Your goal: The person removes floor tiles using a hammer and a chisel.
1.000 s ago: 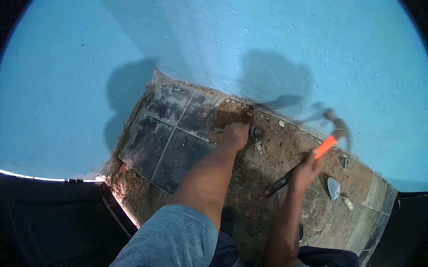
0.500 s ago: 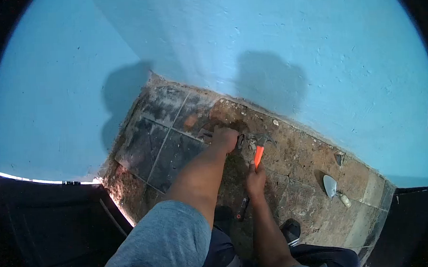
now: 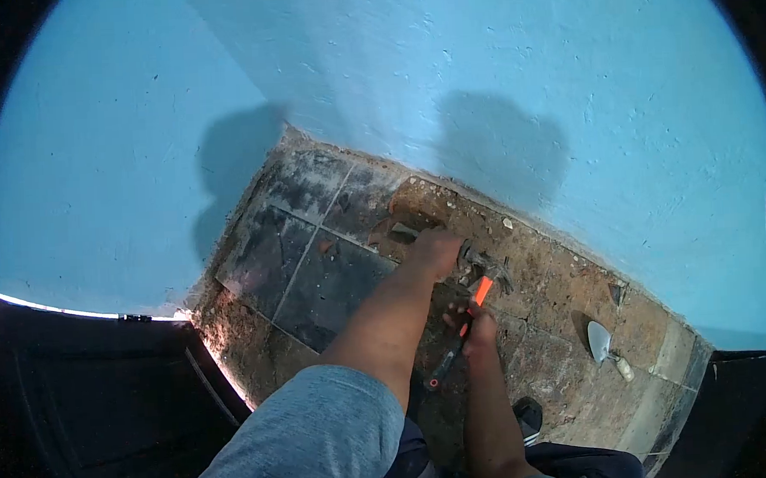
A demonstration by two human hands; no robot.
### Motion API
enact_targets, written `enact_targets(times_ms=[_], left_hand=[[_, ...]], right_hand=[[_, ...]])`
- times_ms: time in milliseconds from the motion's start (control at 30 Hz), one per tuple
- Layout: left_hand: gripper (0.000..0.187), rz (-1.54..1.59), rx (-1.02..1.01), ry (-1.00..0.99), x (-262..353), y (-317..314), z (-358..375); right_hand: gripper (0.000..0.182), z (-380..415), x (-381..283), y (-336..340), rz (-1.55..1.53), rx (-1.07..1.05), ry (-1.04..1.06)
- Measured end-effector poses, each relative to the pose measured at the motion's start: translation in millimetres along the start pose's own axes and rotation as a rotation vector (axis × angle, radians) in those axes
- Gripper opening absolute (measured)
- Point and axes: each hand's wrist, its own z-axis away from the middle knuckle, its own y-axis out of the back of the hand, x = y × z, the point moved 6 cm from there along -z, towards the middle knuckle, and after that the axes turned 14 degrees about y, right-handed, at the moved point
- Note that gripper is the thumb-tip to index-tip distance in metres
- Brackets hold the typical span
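Observation:
My left hand (image 3: 437,250) is closed around a flat chisel, whose blade (image 3: 405,230) points toward the broken edge of the dark floor tiles (image 3: 333,267). The chisel's struck end comes out on the right side of the fist. Beside that end is the head of a claw hammer (image 3: 492,273) with an orange and black handle. My right hand (image 3: 479,327) grips this handle partway along, and the handle's butt end points down and left. Under both hands lies rough, brown exposed floor (image 3: 540,305) with rubble.
A trowel (image 3: 599,342) with a pale handle lies on the floor to the right. Blue walls (image 3: 393,76) meet in a corner behind the tiles. A dark door panel (image 3: 108,396) stands at the left. My shoe (image 3: 528,418) is near the right forearm.
The view has shifted slightly. My left hand has moved right with the chisel, showing more of its blade. The hammer is tilted more, and its lower handle now shows below my right hand.

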Motion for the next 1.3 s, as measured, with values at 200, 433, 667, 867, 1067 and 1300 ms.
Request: enact_targets(times_ms=[200, 433, 667, 867, 1067, 1300], left_hand=[[0.043, 0.08, 0.121, 0.029, -9.3, 1.9, -15.2], [0.037, 0.189, 0.223, 0.013, -23.6, 0.1, -17.5], [0.035, 0.266, 0.187, -0.027, -22.5, -5.2, -21.2], [0.038, 0.299, 0.25, 0.011, -29.7, 13.4, -4.2], [0.07, 0.291, -0.001, 0.064, -35.9, -10.0, -27.7], [0.06, 0.217, 0.032, 0.104, -33.8, 9.5, -23.7]], right_hand=[[0.025, -4.2, 4.7, 0.4, -0.024, -0.024, -0.059], [0.026, -3.6, 3.9, -1.9, 0.068, 0.013, -0.068], [0.022, -11.7, 10.9, 3.6, 0.055, 0.024, -0.098], [0.025, -11.2, 11.1, 2.5, 0.022, 0.035, -0.086], [0.019, -8.4, -2.1, -1.1, 0.131, 0.131, -0.035], [0.027, 16.9, -146.4, -26.1, 0.252, 0.308, 0.71]])
